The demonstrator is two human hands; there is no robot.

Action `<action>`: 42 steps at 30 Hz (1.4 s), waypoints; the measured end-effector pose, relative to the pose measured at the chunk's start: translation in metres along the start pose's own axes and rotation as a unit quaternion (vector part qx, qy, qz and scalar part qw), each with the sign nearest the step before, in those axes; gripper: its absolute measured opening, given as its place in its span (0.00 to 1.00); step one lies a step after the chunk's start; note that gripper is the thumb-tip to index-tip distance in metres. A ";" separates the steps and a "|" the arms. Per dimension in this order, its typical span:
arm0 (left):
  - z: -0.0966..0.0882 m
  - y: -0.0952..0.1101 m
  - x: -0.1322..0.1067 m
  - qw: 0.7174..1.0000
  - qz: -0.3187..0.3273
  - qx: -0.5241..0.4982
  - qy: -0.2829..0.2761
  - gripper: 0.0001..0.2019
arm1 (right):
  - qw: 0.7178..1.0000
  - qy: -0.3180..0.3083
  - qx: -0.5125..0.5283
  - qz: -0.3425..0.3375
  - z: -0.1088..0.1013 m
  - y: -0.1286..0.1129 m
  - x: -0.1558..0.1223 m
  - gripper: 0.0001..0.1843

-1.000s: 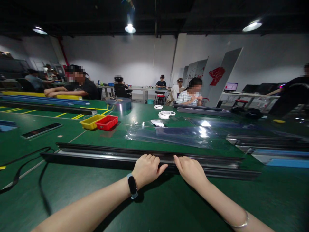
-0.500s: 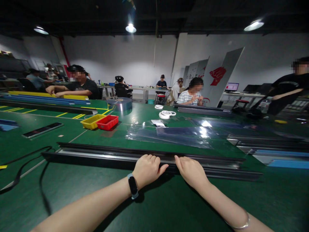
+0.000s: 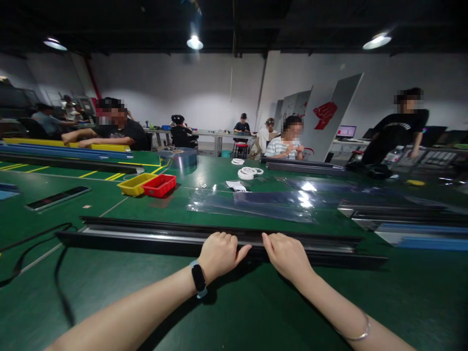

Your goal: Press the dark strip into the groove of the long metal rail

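Observation:
A long black rail (image 3: 146, 240) with a pale inner strip lies crosswise on the green table (image 3: 256, 312) in front of me. My left hand (image 3: 219, 255), with a dark band on the wrist, is curled over the rail's near edge at its middle. My right hand (image 3: 288, 256) grips the same edge a hand's width to the right, its fingers wrapped over the top. A thin bracelet sits on my right forearm.
Clear plastic sheets (image 3: 256, 202) lie behind the rail, with white tape rolls (image 3: 249, 172) further back. Yellow and red bins (image 3: 148, 185) stand to the left. More rails (image 3: 405, 219) are stacked at right. A black cable (image 3: 32, 248) loops at left. Several people sit at the far edge; one person (image 3: 395, 129) stands at right.
My hands stay on the rail in the same grip. The view has shifted slightly right. The standing person at the far right has walked leftward into fuller view.

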State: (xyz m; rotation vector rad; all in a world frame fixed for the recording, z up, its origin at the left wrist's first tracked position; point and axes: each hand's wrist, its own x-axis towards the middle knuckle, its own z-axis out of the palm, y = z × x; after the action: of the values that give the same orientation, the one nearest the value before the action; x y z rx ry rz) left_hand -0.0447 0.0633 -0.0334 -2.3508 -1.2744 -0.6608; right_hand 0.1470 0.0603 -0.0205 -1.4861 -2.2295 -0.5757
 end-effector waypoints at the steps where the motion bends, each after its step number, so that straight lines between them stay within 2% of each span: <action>1: 0.000 0.000 0.000 1.000 -0.003 0.002 0.000 0.22 | 1.000 0.002 -0.002 -0.009 -0.001 0.000 0.000 0.23; 4: 0.001 -0.002 -0.002 1.000 -0.004 0.005 0.003 0.21 | 1.000 -0.006 0.001 -0.028 0.000 -0.001 -0.001 0.22; 12: 0.001 -0.005 -0.004 0.999 0.027 0.000 0.028 0.17 | 1.000 -0.011 0.005 -0.012 0.005 -0.002 -0.001 0.23; 19: -0.010 0.005 0.003 0.994 0.100 0.010 0.048 0.12 | 1.000 -0.007 0.006 -0.015 0.002 -0.005 -0.001 0.22; 24: -0.005 0.015 0.005 0.994 0.108 -0.002 0.030 0.12 | 0.999 -0.014 -0.006 -0.030 0.006 -0.008 0.000 0.22; 30: 0.000 0.012 0.004 0.995 0.101 -0.011 0.011 0.12 | 0.999 -0.011 -0.010 -0.046 0.006 -0.014 0.004 0.21; 42: -0.004 0.007 0.000 0.995 0.091 -0.002 0.042 0.15 | 0.999 -0.023 -0.020 -0.023 0.001 -0.005 0.001 0.24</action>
State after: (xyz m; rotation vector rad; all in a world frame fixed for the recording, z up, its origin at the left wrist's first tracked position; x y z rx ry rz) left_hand -0.0394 0.0578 -0.0311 -2.3805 -1.0081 -0.6959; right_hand 0.1420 0.0593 -0.0212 -1.4850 -2.3042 -0.6094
